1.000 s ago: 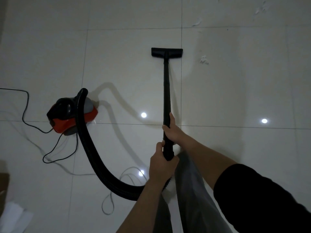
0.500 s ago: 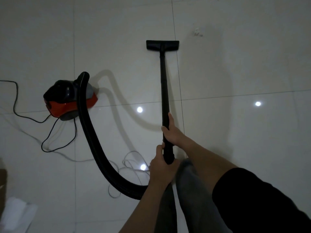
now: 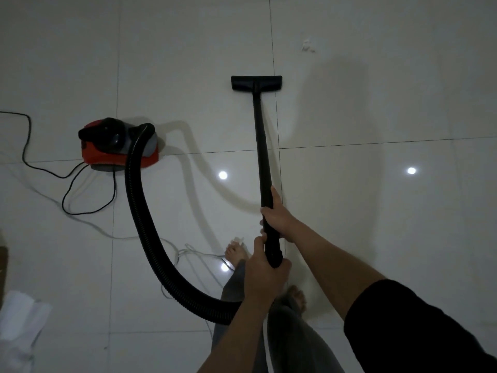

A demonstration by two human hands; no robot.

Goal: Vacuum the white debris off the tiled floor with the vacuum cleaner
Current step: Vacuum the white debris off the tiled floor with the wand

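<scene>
Hose (image 3: 139, 211) end behind left hand (image 3: 265, 275), seemingly.

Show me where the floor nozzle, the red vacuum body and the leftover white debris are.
floor nozzle (image 3: 256, 83), head view, middle of the black head.
red vacuum body (image 3: 118, 146), head view, top of its housing.
white debris (image 3: 308, 46), head view, centre of the small clump beyond the nozzle.

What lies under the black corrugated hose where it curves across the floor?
A thin white cord loops on the tiled floor beside the hose and passes beneath it. Whatever lies directly under the hose is covered.
</scene>
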